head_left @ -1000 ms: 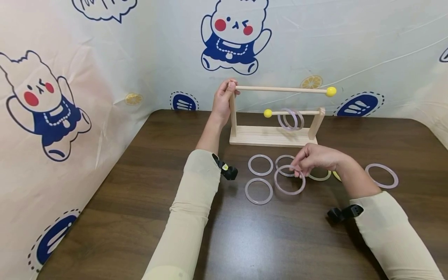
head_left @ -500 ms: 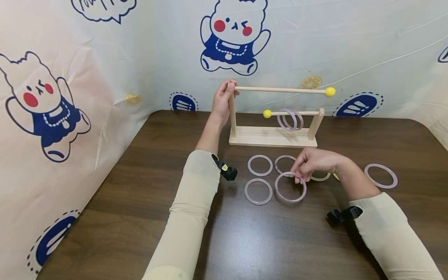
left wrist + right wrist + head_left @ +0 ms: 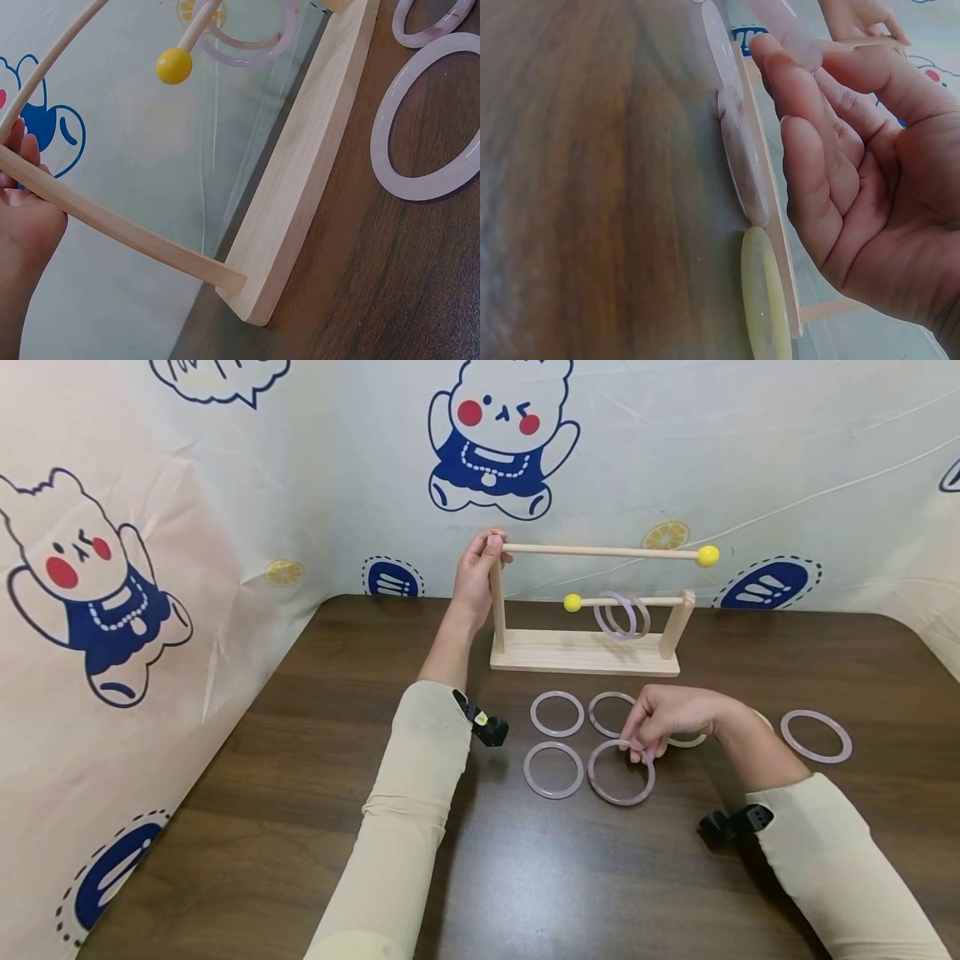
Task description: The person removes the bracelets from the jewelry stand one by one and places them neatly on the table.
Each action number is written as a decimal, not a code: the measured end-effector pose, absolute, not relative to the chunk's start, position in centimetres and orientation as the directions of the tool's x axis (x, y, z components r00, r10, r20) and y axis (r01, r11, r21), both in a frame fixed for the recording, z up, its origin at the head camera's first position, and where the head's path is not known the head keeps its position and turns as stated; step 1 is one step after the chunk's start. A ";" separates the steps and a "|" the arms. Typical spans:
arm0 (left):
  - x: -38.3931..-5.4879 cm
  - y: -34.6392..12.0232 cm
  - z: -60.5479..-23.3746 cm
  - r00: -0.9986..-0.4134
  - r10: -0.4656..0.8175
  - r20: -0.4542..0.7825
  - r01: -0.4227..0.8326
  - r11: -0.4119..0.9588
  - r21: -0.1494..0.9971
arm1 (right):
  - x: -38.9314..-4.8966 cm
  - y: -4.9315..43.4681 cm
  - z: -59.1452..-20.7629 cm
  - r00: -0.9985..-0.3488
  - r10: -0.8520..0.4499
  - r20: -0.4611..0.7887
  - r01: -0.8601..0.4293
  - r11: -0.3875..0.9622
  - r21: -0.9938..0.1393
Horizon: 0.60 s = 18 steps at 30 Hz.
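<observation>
A wooden rack point(image 3: 585, 652) with two yellow-tipped rods stands at the back of the table. My left hand point(image 3: 474, 578) grips the top of its taller left post, thumb in front, as the left wrist view also shows. Two lilac bangles point(image 3: 617, 617) hang on the lower rod. Between thumb and fingers my right hand point(image 3: 671, 717) pinches a pale purple bangle point(image 3: 597, 788) by its upper right edge, low over the table. Whether that bangle touches the wood I cannot tell. In the right wrist view the pinched bangle point(image 3: 791, 34) shows only in part.
Left of the pinched bangle lie two lilac bangles, a back one point(image 3: 557, 732) and a front one point(image 3: 553, 794). A mottled bangle point(image 3: 600, 727) and a yellowish bangle point(image 3: 765, 292) lie partly behind my right hand. Another lilac bangle point(image 3: 843, 752) lies farther right.
My right hand has moved down and slightly toward me, lowering the pinched bangle toward the table beside the front lilac one. The left hand and the rack stay as they were.
</observation>
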<state>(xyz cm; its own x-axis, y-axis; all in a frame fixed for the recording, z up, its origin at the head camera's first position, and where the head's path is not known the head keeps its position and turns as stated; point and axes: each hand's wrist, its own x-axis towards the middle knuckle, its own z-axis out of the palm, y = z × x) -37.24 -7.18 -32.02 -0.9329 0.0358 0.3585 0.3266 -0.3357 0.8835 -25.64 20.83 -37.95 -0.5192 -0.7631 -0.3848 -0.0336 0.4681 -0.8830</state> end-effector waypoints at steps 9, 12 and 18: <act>-37.3 -7.1 -32.1 -0.930 0.037 0.365 0.333 -0.333 0.882 | -25.5 20.9 -38.1 -0.527 -0.741 -0.417 -0.026 0.504 -0.863; -37.3 -7.1 -32.0 -0.929 0.038 0.369 0.337 -0.328 0.882 | -25.5 21.0 -38.0 -0.533 -0.727 -0.433 -0.025 0.525 -0.850; -37.2 -7.1 -32.0 -0.932 0.034 0.362 0.331 -0.333 0.883 | -25.5 21.2 -37.7 -0.569 -0.680 -0.462 -0.051 0.590 -0.806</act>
